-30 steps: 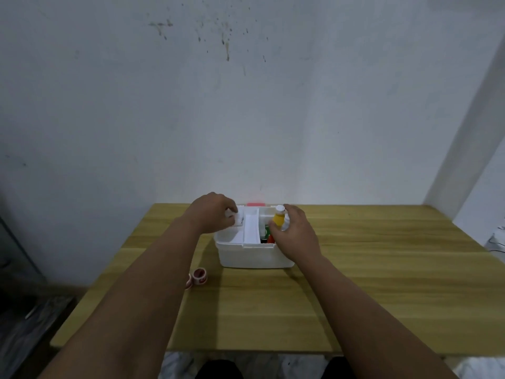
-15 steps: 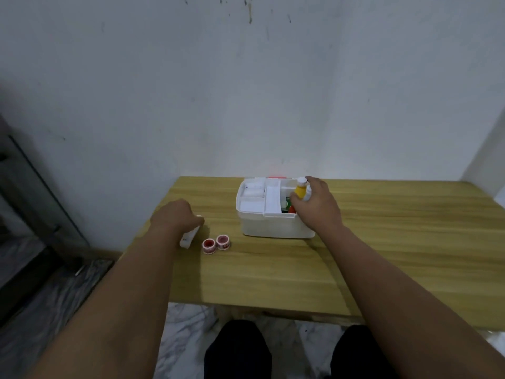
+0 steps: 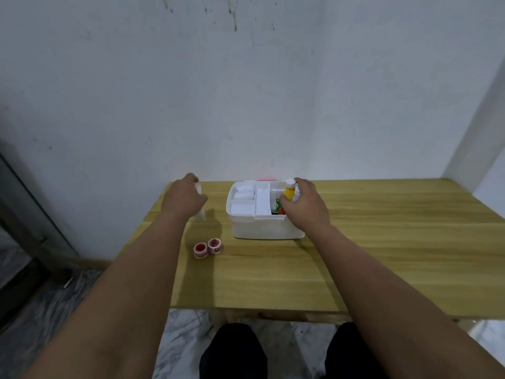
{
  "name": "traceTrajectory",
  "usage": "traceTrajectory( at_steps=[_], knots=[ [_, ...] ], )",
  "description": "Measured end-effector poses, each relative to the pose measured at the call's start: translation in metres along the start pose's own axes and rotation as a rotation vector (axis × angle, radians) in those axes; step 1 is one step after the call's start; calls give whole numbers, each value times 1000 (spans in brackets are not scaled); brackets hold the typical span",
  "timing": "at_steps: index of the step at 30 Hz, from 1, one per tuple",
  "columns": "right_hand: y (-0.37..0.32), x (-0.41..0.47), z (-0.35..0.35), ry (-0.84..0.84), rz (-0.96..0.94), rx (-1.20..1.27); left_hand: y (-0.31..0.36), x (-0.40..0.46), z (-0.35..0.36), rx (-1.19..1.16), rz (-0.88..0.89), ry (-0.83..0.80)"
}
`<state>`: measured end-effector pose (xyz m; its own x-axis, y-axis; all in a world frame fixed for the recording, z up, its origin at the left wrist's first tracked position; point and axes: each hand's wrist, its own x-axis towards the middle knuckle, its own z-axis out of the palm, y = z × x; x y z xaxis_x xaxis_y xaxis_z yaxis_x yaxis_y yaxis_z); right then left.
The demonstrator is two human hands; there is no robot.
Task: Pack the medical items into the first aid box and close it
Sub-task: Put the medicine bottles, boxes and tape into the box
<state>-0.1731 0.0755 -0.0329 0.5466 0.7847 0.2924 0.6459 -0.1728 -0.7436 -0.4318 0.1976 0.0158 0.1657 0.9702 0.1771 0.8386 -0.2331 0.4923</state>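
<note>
The white first aid box [image 3: 266, 231] stands open at the back of the wooden table [image 3: 382, 242], with a white insert tray in its left half. My right hand [image 3: 306, 206] grips a yellow bottle with a white cap [image 3: 289, 190] over the box's right compartment, where green and red items show. My left hand [image 3: 183, 199] is left of the box, closed around a white object [image 3: 200, 214] that is mostly hidden by the fingers. Two red-and-white tape rolls [image 3: 207, 247] lie on the table in front of the left hand.
A white wall rises right behind the table. The table's left edge runs just beyond my left hand, with a dark frame and marble floor [image 3: 41, 310] below. My knees [image 3: 235, 351] sit under the front edge.
My left hand left the box, dropped to a white object on the table beside the tape rolls, and now holds it higher and nearer the box. The right hand stayed on the yellow bottle.
</note>
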Motion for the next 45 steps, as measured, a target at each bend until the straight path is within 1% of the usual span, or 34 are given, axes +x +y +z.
traceTrajectory(
  at_steps=[2, 5, 8, 12, 15, 18, 20, 26, 30, 33, 35, 37, 40, 42, 43, 45],
  knots=[
    [0, 0, 0, -1, 1, -1, 28, 3, -5, -78, 33, 21],
    [1, 1, 0, -8, -3, -9, 66, 5, 0, -123, 112, -19],
    [1, 1, 0, -16, -3, -20, 97, 1, 16, -118, 200, -68],
    [1, 1, 0, -18, -13, -21, 118, -6, 41, -75, 255, -110],
    [2, 1, 1, -14, -28, -12, 120, -7, 56, 38, 277, -130],
    [4, 1, 1, -9, -38, -5, 117, -5, 63, 91, 244, -114],
    [4, 2, 2, -4, -37, 4, 114, -4, 63, 81, 240, -73],
    [5, 3, 2, 4, -28, 5, 101, -6, 40, -9, 273, 125],
    [6, 2, 2, -7, -14, -3, 68, -3, 14, -19, 217, 133],
    [4, 2, 1, -15, -14, 6, 34, -9, -1, -10, 150, 78],
    [3, 0, 0, -18, -12, 8, 12, -17, -7, 2, 97, 3],
    [2, 0, -1, -19, -7, 6, -9, -26, -7, -8, 74, -115],
    [1, -1, -2, -22, -1, 17, -37, -42, -1, 18, 74, -332],
    [0, -2, -2, -22, -4, 20, -49, -51, 7, 28, 67, -438],
    [0, -2, -2, -21, -5, 19, -52, -55, 11, 30, 65, -464],
    [0, -3, -2, -20, -2, 18, -55, -62, 19, 18, 88, -455]
  ],
)
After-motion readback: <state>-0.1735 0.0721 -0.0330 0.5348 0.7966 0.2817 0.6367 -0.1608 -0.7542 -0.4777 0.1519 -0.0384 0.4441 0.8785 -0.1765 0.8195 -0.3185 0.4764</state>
